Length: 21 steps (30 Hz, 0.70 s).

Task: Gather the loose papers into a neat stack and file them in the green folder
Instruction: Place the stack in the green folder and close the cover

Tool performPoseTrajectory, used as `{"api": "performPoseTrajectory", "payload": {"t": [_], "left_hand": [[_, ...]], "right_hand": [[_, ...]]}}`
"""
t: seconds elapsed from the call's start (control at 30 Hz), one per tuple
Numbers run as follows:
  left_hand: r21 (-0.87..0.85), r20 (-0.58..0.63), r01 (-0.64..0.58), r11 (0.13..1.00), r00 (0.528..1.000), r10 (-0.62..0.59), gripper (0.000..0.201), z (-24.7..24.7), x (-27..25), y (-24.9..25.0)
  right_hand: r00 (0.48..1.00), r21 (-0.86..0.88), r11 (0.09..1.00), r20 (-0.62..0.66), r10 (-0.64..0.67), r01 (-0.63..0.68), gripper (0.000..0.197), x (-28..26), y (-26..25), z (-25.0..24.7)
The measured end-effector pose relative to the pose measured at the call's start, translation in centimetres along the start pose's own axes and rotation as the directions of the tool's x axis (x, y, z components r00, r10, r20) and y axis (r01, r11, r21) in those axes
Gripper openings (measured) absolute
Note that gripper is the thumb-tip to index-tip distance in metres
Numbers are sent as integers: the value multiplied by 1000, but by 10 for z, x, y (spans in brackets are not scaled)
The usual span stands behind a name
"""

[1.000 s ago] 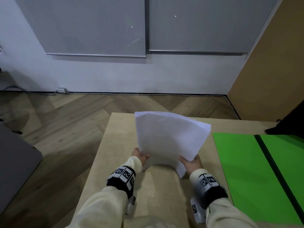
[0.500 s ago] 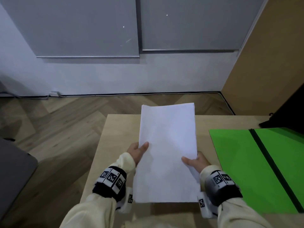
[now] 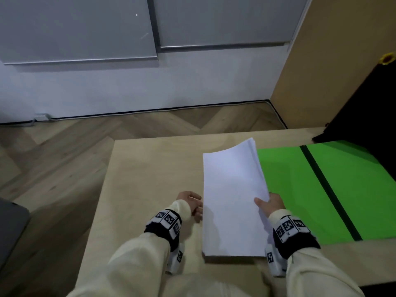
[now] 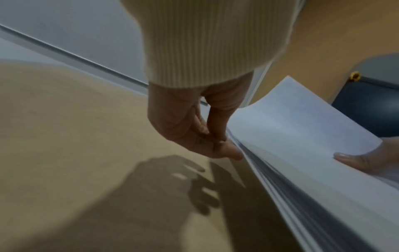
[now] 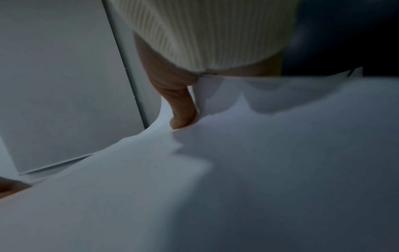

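Observation:
A white paper stack [image 3: 232, 200] is held above the wooden table [image 3: 150, 168], its right side lifted. My right hand [image 3: 269, 203] grips its right edge, thumb on top [image 5: 182, 117], fingers hidden beneath. My left hand [image 3: 194, 205] is beside the stack's left edge with straight fingers [image 4: 228, 152] touching the sheet edges [image 4: 280, 179]. The open green folder [image 3: 321, 189] lies flat to the right, a black spine strip [image 3: 327, 189] down its middle. The stack's far right corner overlaps the folder's left edge.
A black bag [image 3: 368, 108] with a yellow ring [image 3: 386, 58] stands at the table's back right, behind the folder. A grey object [image 3: 10, 228] sits off the table's left side. Wooden floor and a white wall lie beyond the far edge.
The stack went from upright to lying lengthwise, then shifted right toward the folder. My left hand let go of it and now only touches its left edge; the right hand keeps its grip.

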<state>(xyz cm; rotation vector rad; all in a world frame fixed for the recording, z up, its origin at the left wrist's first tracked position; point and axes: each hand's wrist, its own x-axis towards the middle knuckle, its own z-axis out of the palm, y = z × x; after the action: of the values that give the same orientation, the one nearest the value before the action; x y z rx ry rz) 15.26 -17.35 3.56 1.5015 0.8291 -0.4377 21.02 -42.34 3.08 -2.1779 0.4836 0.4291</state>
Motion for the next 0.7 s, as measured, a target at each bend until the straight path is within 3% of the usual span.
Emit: {"api": "performPoseTrajectory", "payload": {"t": [0.13, 0.23, 0.33, 0.47, 0.7], "left_hand": [[-44, 33, 112, 993, 993, -110, 19, 38, 4, 6], [37, 10, 112, 993, 994, -113, 23, 79, 16, 14], [131, -31, 101, 986, 995, -98, 13, 133, 21, 26], [179, -1, 104, 978, 994, -105, 37, 202, 31, 34], [106, -243, 190, 976, 957, -159, 49, 279, 15, 49]], "right_hand": [[995, -49, 996, -71, 66, -70, 43, 38, 22, -59], [987, -52, 992, -117, 109, -115, 43, 70, 41, -109], [973, -50, 982, -156, 171, -180, 53, 93, 56, -157], [953, -55, 968, -196, 230, -245, 55, 116, 83, -209], [950, -85, 957, -170, 261, -278, 60, 132, 116, -248]]}}
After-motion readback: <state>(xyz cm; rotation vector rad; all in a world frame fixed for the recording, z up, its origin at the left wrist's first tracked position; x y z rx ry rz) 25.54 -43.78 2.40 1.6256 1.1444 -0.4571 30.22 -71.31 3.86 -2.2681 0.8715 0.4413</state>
